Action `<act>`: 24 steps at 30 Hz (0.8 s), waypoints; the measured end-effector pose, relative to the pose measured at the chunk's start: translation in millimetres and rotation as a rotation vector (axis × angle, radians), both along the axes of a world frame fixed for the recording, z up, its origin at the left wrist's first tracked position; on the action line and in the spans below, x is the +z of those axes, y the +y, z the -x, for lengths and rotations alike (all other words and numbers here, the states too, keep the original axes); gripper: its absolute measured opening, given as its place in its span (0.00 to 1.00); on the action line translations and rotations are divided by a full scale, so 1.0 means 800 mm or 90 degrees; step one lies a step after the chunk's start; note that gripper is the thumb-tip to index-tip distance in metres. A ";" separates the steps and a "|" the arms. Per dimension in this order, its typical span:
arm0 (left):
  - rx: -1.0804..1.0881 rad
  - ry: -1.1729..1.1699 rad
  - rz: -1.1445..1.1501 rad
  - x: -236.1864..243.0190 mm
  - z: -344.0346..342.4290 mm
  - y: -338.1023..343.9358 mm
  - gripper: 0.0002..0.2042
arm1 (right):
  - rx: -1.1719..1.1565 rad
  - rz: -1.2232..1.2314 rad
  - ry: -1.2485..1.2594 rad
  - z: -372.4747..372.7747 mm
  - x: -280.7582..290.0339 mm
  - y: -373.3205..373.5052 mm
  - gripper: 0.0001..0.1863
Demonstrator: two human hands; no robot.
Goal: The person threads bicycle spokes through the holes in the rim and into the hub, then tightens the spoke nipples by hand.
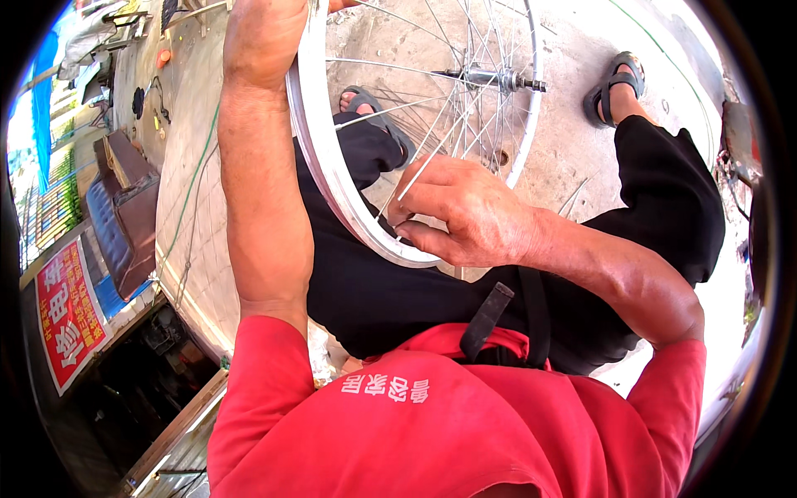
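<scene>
Wheel (330, 162) held up in front of the torso, tilted, between the legs and over the floor (573, 141). Left hand (267, 40) wraps the rim near the top edge of view, grip closed round it, partly cut off. Right hand (461, 207) in a narrow grip, thumb and finger pinched on a spoke (432, 153) at its rim end, looks like; fine detail hidden. To do it well: left steadies the rim, right keeps the spoke end lined up with its seat, light turns, no bending of the neighbours. Near rim edge overlaps the left leg (332, 282), contact unclear. Most room lies between wheel and right leg (672, 199); hub (498, 79) axle sticks out that way, so watch it when tilting
</scene>
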State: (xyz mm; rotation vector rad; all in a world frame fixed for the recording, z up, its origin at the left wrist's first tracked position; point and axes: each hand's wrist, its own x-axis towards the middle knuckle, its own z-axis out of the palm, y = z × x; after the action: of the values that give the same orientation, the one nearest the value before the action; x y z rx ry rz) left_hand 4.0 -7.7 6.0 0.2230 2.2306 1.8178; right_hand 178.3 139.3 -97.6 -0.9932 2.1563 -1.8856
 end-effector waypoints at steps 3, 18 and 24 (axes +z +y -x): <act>-0.021 -0.008 -0.028 0.002 0.003 0.005 0.35 | -0.075 0.050 0.096 0.014 -0.001 -0.010 0.09; -0.016 -0.018 -0.022 0.007 -0.003 0.015 0.36 | 0.209 0.027 -0.005 0.055 -0.015 -0.017 0.06; -0.019 -0.005 -0.007 0.006 -0.005 0.011 0.36 | 0.249 0.033 -0.080 0.059 -0.012 -0.019 0.06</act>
State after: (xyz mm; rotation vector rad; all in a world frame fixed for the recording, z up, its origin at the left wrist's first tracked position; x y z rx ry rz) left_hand 7.7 1.2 11.1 0.2483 2.2006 1.8132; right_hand 130.7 124.2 -107.3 -1.1704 1.7010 -1.7678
